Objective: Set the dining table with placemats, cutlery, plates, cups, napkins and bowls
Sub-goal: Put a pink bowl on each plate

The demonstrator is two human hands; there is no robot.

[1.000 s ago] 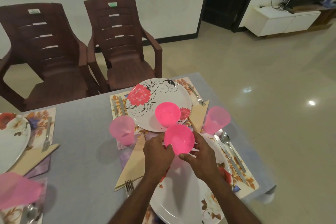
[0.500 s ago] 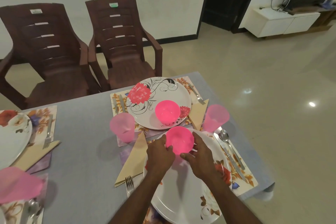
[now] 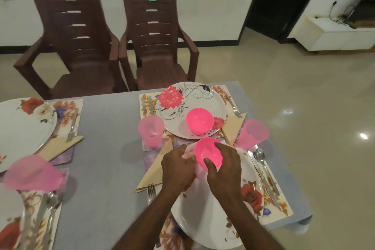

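**Both hands on a pink bowl over the near plate**

A grey table (image 3: 105,148) carries four place settings, and two brown chairs (image 3: 113,46) stand at its far side. In the near right setting a white flowered plate (image 3: 207,223) lies on a floral placemat (image 3: 284,209). A beige napkin (image 3: 156,170) and a fork (image 3: 151,192) lie to its left, a knife (image 3: 263,180) and a spoon (image 3: 260,157) to its right.

Beyond it, a second plate (image 3: 192,103) with a red flower holds a pink bowl (image 3: 199,121). One pink cup (image 3: 151,131) stands to the left of that plate and another pink cup (image 3: 252,134) to its right.

At the far edge of the near plate, the held pink bowl (image 3: 207,153) is tilted, with its opening showing. The right hand (image 3: 223,166) grips it: its fingers curl over the far rim and right side, and the thumb presses the near rim. The left hand (image 3: 177,168) has curled fingers at the bowl's left side. Whether they grip the bowl I cannot tell, as that spot is blurred.
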